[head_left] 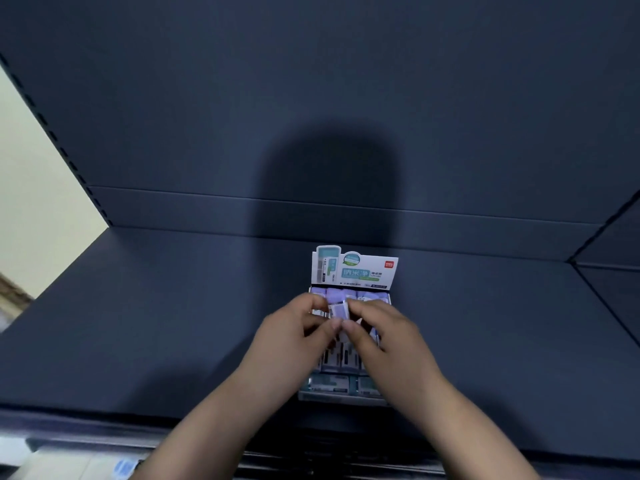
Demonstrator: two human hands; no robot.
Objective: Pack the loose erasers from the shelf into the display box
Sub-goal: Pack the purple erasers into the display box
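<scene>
Both hands meet over the box [353, 268] on the shelf [156, 323]; left hand [294, 332] and right hand [381, 327] pinch one eraser [337, 310] together; better lower it flat into the free gap between them.

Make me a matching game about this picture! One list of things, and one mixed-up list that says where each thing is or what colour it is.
Things:
1. loose eraser
2. header card
3. shelf
4. back-row erasers

Match with:
A. dark blue-grey
B. lilac, packed in the display box
C. pinched between the left hand and the right hand
D. standing upright at the back of the box

Pairs: 1-C, 2-D, 3-A, 4-B
</scene>
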